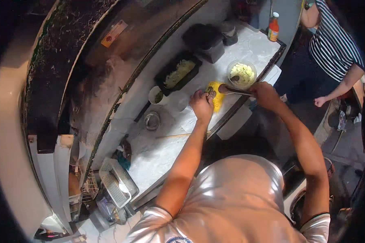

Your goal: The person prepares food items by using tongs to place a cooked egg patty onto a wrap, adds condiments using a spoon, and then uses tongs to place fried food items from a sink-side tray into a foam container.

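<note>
A bright yellow, bumpy oblong thing that looks like a corn cob (217, 99) is over the pale counter, near its edge. My left hand (202, 106) is closed at its left side, with the fingertips against it beside a small dark patch. From the right, my right hand (267, 95) grips the handle of a brown wooden spoon (224, 88), whose broad end meets the upper part of the yellow thing. Just beyond the spoon stands a clear round bowl (240, 85) of pale yellow, creamy food, with a dark spot in it.
A black tray (160, 79) of pale shreds, a white cup (154, 96), a glass jar (152, 120) and a thin stick (182, 135) lie left. Black containers (209, 45) and a red sauce bottle (273, 28) stand farther back. A person in stripes (336, 44) is right; a grey basket (117, 183) sits lower left.
</note>
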`<state>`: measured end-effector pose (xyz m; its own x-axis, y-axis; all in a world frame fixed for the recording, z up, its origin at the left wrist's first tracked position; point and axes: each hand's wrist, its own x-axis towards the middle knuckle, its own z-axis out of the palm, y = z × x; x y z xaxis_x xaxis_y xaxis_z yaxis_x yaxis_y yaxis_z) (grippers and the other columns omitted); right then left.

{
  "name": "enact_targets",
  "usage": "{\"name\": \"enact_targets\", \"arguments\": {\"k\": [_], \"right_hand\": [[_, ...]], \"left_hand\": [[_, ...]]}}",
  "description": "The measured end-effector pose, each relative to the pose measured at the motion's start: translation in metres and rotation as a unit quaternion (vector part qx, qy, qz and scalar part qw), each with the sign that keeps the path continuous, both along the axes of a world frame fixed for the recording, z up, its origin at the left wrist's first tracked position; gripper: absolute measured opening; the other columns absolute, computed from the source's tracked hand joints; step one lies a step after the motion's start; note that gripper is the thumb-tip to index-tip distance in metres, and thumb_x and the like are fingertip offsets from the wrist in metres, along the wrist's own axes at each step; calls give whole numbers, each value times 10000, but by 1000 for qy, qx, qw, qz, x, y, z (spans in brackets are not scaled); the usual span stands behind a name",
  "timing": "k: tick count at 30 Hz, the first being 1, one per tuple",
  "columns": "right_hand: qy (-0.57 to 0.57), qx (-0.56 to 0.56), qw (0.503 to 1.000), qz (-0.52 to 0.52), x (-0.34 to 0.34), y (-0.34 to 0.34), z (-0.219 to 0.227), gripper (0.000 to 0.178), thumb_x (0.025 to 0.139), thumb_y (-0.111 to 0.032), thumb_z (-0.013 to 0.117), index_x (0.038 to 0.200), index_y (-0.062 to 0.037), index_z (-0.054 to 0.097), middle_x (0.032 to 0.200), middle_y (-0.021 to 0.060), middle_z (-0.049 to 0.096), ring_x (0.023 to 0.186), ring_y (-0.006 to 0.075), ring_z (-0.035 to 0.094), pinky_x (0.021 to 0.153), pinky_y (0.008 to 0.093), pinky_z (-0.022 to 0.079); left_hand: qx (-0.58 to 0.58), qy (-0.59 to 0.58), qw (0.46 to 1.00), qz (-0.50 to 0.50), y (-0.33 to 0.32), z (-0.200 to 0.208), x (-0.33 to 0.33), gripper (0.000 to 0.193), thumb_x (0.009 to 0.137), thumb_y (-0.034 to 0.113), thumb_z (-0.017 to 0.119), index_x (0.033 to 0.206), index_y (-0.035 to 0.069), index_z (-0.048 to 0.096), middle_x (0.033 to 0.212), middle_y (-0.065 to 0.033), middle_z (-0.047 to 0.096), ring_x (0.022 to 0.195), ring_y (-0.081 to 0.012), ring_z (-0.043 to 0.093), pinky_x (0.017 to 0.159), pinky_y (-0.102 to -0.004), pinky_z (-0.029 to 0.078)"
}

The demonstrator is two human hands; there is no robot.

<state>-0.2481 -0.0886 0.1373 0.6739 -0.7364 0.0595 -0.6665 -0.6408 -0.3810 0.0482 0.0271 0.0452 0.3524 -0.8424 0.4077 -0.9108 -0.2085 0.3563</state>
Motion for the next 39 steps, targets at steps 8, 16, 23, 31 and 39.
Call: {"name": "enact_targets", "arguments": {"k": [8,16,23,31,39], "right_hand": [[-26,-53,997,54,30,15,-31,236,871,-252,673,932,-29,720,883,198,716,900,415,715,796,517,598],[13,-37,998,39,39,14,-28,220,842,-218,680,867,-2,715,831,217,710,844,434,716,751,550,597],[-14,1,1000,-20,17,11,-2,149,814,-163,704,887,-39,744,892,209,737,887,400,733,790,503,588],[-54,98,994,-14,-16,3,20,191,833,-92,732,1015,-50,771,950,191,753,911,375,736,835,479,577],[-130,184,974,-37,-45,31,15,218,851,-117,754,1056,-45,775,956,198,756,916,350,748,841,444,573]], "left_hand": [[30,-11,999,11,5,7,3,308,762,216,794,1051,127,737,1289,-107,615,1234,-372,537,1015,-542,409],[-18,-50,999,4,2,8,0,262,771,187,731,1020,106,738,1255,-96,623,1181,-361,544,958,-529,427],[27,-4,1000,4,4,14,-1,284,757,172,733,1035,113,745,1255,-101,625,1187,-359,545,999,-528,421],[-9,-25,1000,-3,2,11,-3,238,785,169,719,1015,112,742,1197,-96,638,1191,-344,544,977,-532,429],[-5,17,1000,-15,10,15,3,373,769,149,741,1138,100,715,1300,-117,612,1214,-385,524,1011,-546,416]]}}
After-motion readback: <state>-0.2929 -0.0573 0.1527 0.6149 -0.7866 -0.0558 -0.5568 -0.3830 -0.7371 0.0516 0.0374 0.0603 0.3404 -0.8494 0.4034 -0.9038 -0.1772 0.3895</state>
